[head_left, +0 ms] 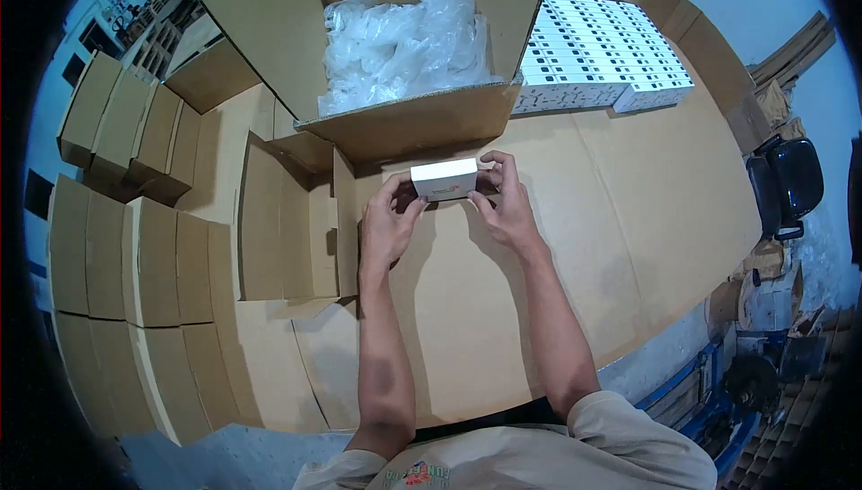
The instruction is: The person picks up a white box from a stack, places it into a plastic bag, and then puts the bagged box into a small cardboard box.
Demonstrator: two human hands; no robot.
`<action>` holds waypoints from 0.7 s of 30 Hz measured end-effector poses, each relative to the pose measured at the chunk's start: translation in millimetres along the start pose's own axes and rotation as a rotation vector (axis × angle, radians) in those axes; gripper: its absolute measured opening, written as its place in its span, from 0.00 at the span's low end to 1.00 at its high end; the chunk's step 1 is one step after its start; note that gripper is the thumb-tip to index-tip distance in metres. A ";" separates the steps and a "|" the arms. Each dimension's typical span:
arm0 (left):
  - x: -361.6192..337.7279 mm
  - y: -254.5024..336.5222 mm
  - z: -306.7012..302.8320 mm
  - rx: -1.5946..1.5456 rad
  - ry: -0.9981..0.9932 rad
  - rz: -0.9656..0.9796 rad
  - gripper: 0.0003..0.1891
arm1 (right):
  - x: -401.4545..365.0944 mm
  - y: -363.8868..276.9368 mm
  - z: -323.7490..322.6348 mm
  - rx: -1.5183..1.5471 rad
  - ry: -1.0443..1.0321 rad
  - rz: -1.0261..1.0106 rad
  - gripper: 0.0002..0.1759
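Past the shirt (503,459), I see left hand (388,230) and right hand (512,212) fingers clamping the white box (446,181), probably light, stiff, best held by its ends.

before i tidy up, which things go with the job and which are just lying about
Likely in the job:
small white box, held by left hand and right hand
rows of white boxes
crumpled plastic
smaller open carton
brown cartons

Probably lying about:
blue metal frame
cardboard pieces, upper right

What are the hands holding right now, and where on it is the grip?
A small white box, held by its two short ends: left hand, left end; right hand, right end.
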State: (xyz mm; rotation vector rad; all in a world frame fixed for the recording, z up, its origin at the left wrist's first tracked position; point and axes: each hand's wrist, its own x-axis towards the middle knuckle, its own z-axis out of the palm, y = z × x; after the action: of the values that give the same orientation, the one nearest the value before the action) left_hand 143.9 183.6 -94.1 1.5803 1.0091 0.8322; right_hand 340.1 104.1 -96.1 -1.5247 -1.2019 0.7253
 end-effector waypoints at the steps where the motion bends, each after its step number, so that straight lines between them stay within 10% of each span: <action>1: -0.1 0.2 -0.3 0.028 0.000 0.002 0.18 | -0.4 -0.1 -0.1 0.004 -0.001 0.000 0.29; 21: -13.6 41.0 -1.4 0.150 0.258 0.176 0.30 | -2.0 19.1 -13.6 0.116 -0.005 -0.059 0.47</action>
State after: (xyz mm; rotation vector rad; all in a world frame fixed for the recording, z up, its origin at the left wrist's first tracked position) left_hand 145.1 167.3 -54.2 1.7382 1.1476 1.1261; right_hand 357.8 97.8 -110.3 -1.3868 -1.1837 0.7473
